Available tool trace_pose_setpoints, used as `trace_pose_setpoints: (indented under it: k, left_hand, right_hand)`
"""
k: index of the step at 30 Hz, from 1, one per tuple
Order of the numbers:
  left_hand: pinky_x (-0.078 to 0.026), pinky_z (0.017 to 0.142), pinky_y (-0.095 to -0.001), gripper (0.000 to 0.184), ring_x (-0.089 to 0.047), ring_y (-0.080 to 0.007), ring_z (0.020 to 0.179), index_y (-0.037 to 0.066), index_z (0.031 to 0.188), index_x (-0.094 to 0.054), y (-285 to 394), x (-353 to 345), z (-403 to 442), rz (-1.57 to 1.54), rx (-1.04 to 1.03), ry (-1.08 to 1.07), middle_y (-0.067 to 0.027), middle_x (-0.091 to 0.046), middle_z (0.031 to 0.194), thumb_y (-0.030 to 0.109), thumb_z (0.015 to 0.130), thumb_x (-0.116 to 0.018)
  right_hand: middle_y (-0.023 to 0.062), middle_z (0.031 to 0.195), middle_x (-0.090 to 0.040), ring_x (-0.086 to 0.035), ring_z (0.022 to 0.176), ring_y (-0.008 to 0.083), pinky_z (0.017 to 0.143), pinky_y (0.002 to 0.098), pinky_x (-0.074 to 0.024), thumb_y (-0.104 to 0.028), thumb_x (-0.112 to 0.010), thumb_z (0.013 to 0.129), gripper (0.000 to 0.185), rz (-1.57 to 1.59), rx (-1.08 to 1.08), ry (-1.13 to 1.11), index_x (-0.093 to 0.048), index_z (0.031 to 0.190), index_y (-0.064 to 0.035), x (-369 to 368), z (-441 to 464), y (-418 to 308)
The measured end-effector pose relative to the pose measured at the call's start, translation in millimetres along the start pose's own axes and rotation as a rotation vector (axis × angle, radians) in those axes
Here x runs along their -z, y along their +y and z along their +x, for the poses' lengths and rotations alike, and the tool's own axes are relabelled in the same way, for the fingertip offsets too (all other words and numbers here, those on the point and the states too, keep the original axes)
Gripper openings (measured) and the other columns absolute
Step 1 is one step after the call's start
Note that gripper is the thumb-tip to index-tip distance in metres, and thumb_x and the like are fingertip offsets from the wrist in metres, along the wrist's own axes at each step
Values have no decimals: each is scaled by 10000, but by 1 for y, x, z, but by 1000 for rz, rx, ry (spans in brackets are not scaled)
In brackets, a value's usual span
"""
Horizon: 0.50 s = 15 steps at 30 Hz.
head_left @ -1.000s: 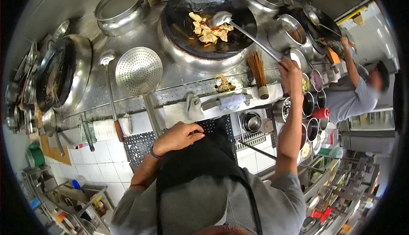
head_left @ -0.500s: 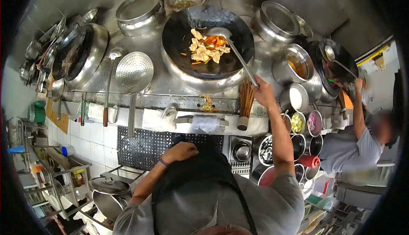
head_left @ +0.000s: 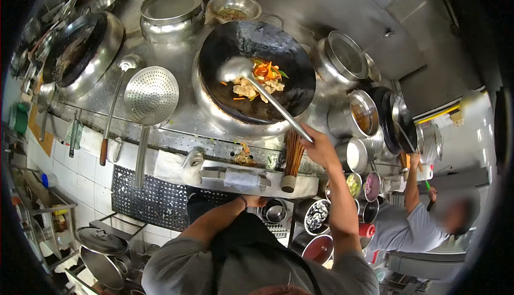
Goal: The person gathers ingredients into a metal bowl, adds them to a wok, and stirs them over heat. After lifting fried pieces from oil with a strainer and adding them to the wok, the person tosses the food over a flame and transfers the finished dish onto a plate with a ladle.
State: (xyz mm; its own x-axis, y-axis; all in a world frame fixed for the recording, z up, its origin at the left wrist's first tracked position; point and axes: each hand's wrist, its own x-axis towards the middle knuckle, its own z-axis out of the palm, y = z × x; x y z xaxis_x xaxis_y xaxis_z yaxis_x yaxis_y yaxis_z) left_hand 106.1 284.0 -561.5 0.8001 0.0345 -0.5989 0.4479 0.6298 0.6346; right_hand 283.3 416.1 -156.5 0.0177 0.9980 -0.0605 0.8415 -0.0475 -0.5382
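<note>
My right hand [head_left: 319, 149] is closed round the end of a long-handled steel ladle [head_left: 276, 102]. The ladle's bowl [head_left: 235, 69] is inside a large black wok [head_left: 292, 54], at the left edge of the food. Pale meat slices [head_left: 267, 88] lie there with orange and green vegetable strips [head_left: 266, 71]. My left hand [head_left: 254, 201] is low at the front edge of the stove, below a folded white cloth [head_left: 241, 178]. Its fingers are too hidden to show what they touch. A bamboo wok brush [head_left: 293, 161] stands near my right hand.
A perforated skimmer [head_left: 151, 96] and a wooden-handled ladle [head_left: 113, 107] rest left of the wok. Pots [head_left: 364, 113] and ingredient containers [head_left: 317, 214] stand on the right. A co-worker [head_left: 412, 214] works at another wok farther right. A black mat [head_left: 150, 198] lies below.
The ladle bowl has moved from the wok's upper right to the left side of the food, which is bunched up. My left hand has moved from my apron to the stove's front edge.
</note>
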Motion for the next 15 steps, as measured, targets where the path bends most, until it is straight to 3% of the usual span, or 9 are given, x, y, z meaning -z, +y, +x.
trace_pose_setpoints:
  k: [2,5,7,8,11,12,15]
  left_hand:
    - [-472,585,-306,306,-608,-159,641,10,920,-648,6,8,9,41,-9,28,-52,-594,654,305,970,-583]
    - [-480,622,-316,303,-609,-167,675,15,942,-651,14,24,15,97,-12,57,-57,-608,696,310,970,-588]
    - [-485,647,-323,302,-610,-173,697,18,957,-653,17,30,17,132,-12,62,-60,-617,723,313,971,-592]
    - [-487,659,-326,301,-610,-176,708,20,964,-653,20,30,17,161,-14,59,-62,-622,737,315,971,-593]
    - [-495,697,-337,301,-611,-184,742,25,986,-656,18,30,20,224,-16,53,-66,-635,779,320,972,-599]
    - [-497,709,-340,301,-612,-187,753,27,994,-657,18,28,19,247,-22,48,-68,-640,793,322,972,-600]
    - [-505,746,-350,303,-613,-196,787,32,1016,-660,16,19,11,337,-40,22,-73,-654,835,327,973,-606]
  right_hand:
    - [230,1155,-707,-706,968,218,857,321,-516,-89,-716,902,482,-114,-176,37,-605,1372,-90,32,-31,-18]
    - [210,1088,-731,-725,861,312,796,390,-549,-104,-684,896,428,-114,-219,141,-658,1323,-112,38,-68,-15]
    - [254,1047,-723,-718,808,271,756,374,-545,-110,-689,901,393,-54,-236,182,-667,1291,-71,32,-90,-9]
    - [233,970,-734,-686,776,207,730,349,-534,-119,-702,907,369,39,-203,215,-670,1266,-37,27,-97,-1]
    - [-20,793,-593,-533,714,94,656,279,-467,-99,-682,955,302,138,-293,202,-654,1231,21,39,-126,-20]
    - [-7,782,-628,-544,702,94,632,289,-459,-86,-693,935,281,188,-378,217,-674,1194,22,42,-137,-15]
    - [51,774,-665,-560,696,109,636,298,-466,-63,-705,907,251,41,-264,168,-695,1142,25,70,-152,-42]
